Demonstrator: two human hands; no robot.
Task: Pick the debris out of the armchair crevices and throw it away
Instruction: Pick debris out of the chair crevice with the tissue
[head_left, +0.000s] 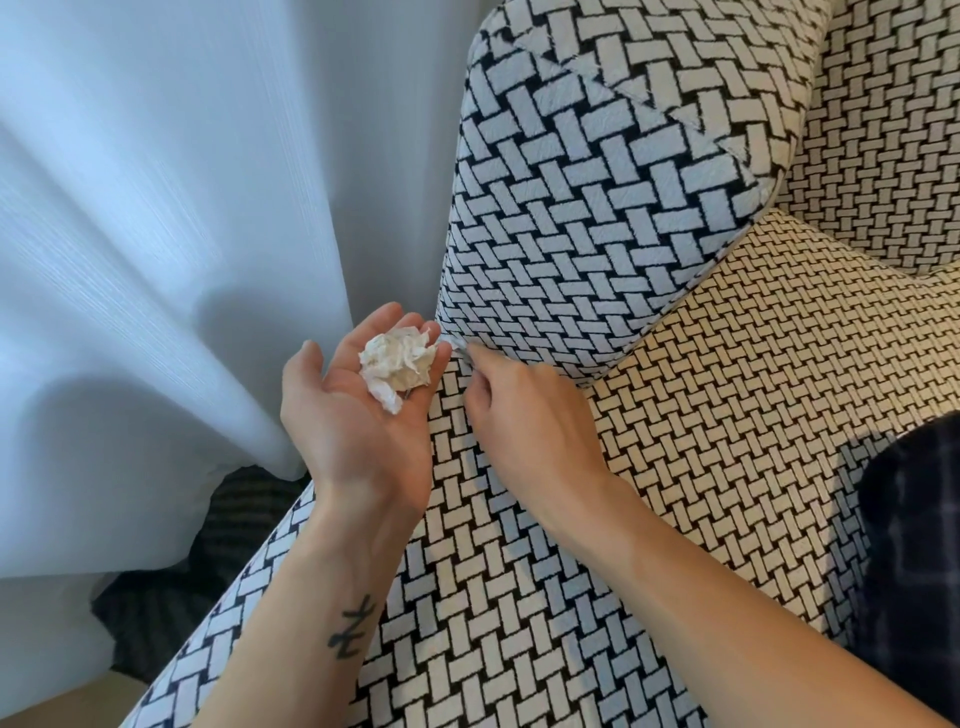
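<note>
Resting palm up just beside the front of the armrest (597, 208), the person's left hand (358, 410) carries a crumpled white paper wad (397, 364) on its relaxed, nearly straight fingers, which are not curled round it; the wad lies across the base of the fingers with one loose tail pointing toward the palm. A small dark tattoo (353, 626) marks the inside of that forearm. The right hand (519, 415) reaches in from the right, back of the hand up, its fingers curled and its thumb and forefinger pinched together on a small pale scrap (460, 352) at the lower front end of the crevice (675, 296) where the armrest meets the seat cushion (779, 338). The pinched fingertips sit just beside the left hand's fingertips, and whether they touch cannot be told. The armchair (493, 597) is covered all over in a black-and-white basket-weave pattern. A white sheer curtain (156, 208) hangs to the left of the chair, with a dark striped fabric (208, 545) on the floor below its hem, and a dark checked fabric (914, 545) lies over the seat at the right edge
</note>
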